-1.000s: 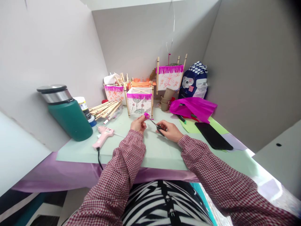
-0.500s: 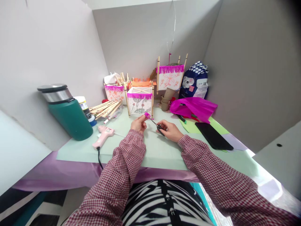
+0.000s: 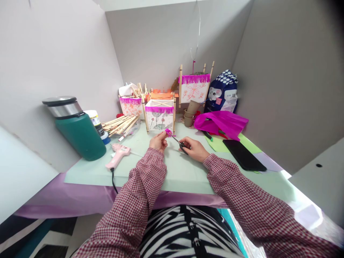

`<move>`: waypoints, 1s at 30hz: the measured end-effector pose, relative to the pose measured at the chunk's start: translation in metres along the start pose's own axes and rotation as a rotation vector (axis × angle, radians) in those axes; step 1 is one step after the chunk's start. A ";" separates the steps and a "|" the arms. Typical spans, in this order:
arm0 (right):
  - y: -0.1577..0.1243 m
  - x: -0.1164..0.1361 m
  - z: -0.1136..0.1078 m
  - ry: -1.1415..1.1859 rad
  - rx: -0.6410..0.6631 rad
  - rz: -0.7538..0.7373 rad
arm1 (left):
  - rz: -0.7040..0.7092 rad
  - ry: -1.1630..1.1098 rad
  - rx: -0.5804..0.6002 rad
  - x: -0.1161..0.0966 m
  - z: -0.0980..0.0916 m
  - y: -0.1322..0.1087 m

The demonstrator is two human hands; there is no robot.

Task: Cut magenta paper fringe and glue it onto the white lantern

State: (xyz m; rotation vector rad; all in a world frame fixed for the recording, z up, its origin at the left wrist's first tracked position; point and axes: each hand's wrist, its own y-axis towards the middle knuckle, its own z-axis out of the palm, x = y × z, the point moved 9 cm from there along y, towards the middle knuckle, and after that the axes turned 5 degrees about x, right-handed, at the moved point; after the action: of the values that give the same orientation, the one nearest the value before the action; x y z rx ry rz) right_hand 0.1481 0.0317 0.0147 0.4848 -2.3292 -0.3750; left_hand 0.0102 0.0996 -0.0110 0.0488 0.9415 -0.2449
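Between the thumb and fingers of my left hand (image 3: 159, 141) is a small piece of magenta paper (image 3: 168, 133), its edge cut into fringe. My right hand (image 3: 196, 148) is closed around the dark handles of a pair of scissors (image 3: 184, 147). The blades point left and reach the paper's lower right edge; whether they are parted is too small to tell. Just beyond my hands stands a square paper lantern (image 3: 160, 119) on wooden sticks, with drawn flowers and a magenta fringe along its top.
At left are a green bottle (image 3: 80, 136), a pink glue gun (image 3: 118, 156) with its cord, and a pile of wooden sticks (image 3: 122, 124). Magenta paper (image 3: 223, 122) and a black phone (image 3: 244, 154) lie at right. Another lantern (image 3: 195, 89) is behind, near stacked pots (image 3: 189, 118).
The fringed magenta paper has turned slightly in my left fingers, and its cut strips look more spread. Both hands stay in nearly the same place.
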 end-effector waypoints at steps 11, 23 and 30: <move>0.000 0.003 0.002 0.022 0.015 -0.010 | 0.011 -0.020 -0.002 -0.001 0.000 0.000; 0.000 0.001 0.002 0.017 0.014 -0.009 | 0.007 -0.031 0.012 0.000 0.001 0.000; 0.000 0.000 0.002 0.026 0.015 0.005 | 0.002 -0.028 0.001 0.000 0.000 0.000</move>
State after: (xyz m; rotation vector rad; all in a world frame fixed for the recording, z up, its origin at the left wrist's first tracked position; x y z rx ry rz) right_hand 0.1469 0.0322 0.0136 0.4885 -2.3094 -0.3477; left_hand 0.0101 0.0994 -0.0104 0.0466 0.9132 -0.2436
